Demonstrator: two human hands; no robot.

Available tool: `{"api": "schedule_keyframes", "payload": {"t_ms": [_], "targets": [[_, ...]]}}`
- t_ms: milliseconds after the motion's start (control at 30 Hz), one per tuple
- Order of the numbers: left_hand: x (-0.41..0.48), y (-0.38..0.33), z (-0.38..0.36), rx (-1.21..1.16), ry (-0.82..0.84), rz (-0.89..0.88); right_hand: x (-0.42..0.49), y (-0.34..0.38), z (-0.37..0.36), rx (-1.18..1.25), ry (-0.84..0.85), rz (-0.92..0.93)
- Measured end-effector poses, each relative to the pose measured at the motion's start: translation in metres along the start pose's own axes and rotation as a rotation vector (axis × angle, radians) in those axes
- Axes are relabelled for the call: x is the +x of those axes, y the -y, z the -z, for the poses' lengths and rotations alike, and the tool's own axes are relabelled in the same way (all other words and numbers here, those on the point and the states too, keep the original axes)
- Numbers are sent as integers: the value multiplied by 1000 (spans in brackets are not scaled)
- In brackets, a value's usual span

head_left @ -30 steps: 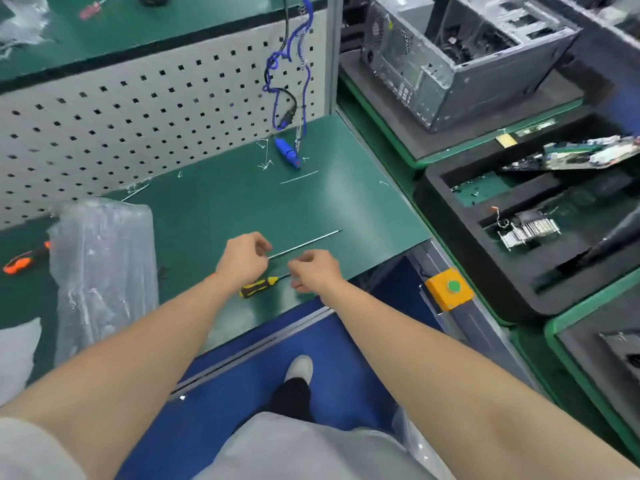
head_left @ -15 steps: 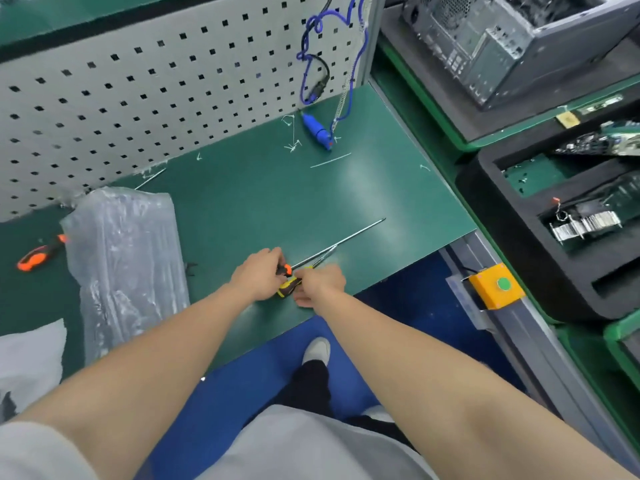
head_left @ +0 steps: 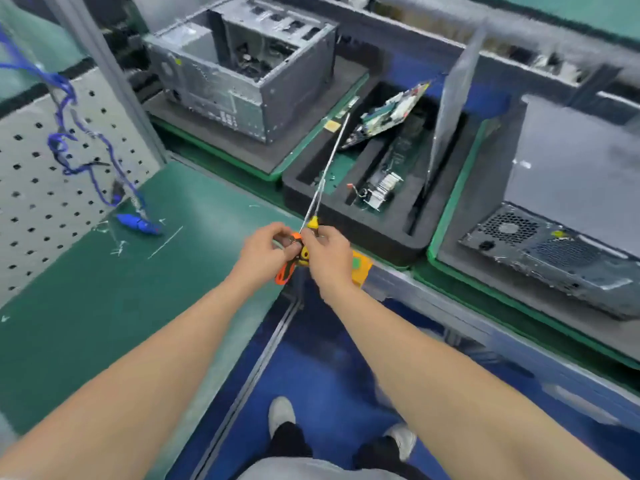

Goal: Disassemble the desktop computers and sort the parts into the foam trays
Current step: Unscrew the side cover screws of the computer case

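Left grip (head_left: 266,251) curls round an orange rubbery handle (head_left: 284,271). Right grip (head_left: 329,258) clamps a yellow screwdriver (head_left: 312,222), whose thin steel shaft slants over the black foam tray (head_left: 381,233). Left of the tray stands an open, boxy grey metal computer case (head_left: 242,81).

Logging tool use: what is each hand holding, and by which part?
Left hand grips the orange-and-black screwdriver by its handle; right hand the yellow-and-black screwdriver likewise.
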State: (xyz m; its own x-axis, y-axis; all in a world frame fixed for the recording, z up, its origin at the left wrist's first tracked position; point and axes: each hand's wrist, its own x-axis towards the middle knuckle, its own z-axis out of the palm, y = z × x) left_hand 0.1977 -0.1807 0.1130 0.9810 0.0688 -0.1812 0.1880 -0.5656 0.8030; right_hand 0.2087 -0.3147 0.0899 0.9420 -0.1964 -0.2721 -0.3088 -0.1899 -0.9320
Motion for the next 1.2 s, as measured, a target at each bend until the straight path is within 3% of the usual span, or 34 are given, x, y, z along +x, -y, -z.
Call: {"api": "schedule_keyframes", "payload": {"t_ms": [300, 500, 700, 933, 1200], "targets": [[23, -229, -168, -213, 11, -415, 52, 57, 270, 144, -348, 233], [1, -361, -314, -316, 117, -450, 56, 44, 458, 210, -515, 256], [-45, -440, -432, -306, 176, -465, 42, 7, 598, 250, -611, 163], [-95, -462, -521, -185, 304, -446, 29, -44, 676, 299, -564, -8], [-109, -419, -549, -56, 473, -411, 52, -107, 662, 250, -455, -188]]}}
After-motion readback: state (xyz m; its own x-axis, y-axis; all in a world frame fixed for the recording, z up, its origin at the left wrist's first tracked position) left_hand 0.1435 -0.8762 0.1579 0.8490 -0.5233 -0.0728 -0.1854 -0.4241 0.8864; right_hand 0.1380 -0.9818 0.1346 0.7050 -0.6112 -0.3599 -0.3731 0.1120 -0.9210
